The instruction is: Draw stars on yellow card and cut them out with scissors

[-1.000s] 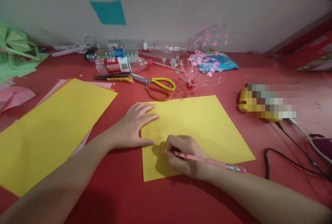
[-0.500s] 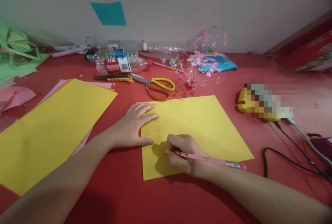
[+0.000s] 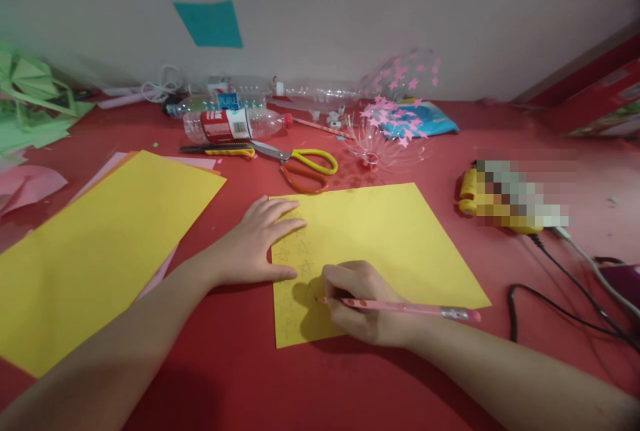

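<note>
A yellow sheet of paper (image 3: 385, 238) lies on the red table in front of me, with small pencilled stars near its left edge. My left hand (image 3: 255, 244) rests flat on that edge with fingers stretched out, holding the sheet down. My right hand (image 3: 360, 301) is closed round a pink pencil (image 3: 410, 309), its tip touching the paper just below the drawn stars.
A bigger yellow sheet (image 3: 95, 251) lies on pink paper at the left. Scissors (image 3: 305, 163), a cutter (image 3: 220, 150), plastic bottles (image 3: 230, 124) and pink paper stars (image 3: 390, 114) sit at the back. A yellow tool (image 3: 470, 194) with black cables (image 3: 560, 298) is at the right.
My right hand has shifted slightly down and toward me along the paper with the pencil. The left hand stays put.
</note>
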The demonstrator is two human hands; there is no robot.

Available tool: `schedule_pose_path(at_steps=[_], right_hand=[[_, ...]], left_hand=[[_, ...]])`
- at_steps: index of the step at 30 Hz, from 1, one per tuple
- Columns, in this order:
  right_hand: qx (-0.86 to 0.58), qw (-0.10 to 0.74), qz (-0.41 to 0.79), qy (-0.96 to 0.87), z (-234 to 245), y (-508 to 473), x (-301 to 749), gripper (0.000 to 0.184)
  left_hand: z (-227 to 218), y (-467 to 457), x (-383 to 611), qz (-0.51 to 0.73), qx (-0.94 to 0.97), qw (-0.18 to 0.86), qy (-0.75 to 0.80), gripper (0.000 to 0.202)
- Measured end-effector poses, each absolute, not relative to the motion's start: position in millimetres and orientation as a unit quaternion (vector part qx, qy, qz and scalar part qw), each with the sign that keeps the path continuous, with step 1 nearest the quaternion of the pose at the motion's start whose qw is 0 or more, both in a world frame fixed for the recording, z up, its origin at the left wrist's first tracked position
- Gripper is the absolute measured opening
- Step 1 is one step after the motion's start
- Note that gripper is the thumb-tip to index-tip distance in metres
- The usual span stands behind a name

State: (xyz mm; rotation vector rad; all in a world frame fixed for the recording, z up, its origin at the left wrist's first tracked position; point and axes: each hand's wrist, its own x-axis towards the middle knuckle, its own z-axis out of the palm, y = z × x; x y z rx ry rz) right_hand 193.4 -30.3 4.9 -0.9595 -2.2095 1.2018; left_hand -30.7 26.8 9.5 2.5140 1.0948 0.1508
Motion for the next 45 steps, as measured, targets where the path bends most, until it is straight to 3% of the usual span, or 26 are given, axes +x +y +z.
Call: schedule_pose_path(at_steps=[31, 45], right_hand=[[-0.333, 0.237, 0.348, -0.844, -0.6, -34.9, 186.6, 0.015], [-0.404, 0.243, 0.392, -0.790, 5.7, -37.9, 189.4, 0.018]], left_hand=[[8.9, 26.9, -31.2, 0.059, 0.898, 0.196, 0.390, 0.064], [7.5, 27.9, -32.4, 0.053, 0.904, 0.187, 0.382, 0.065]])
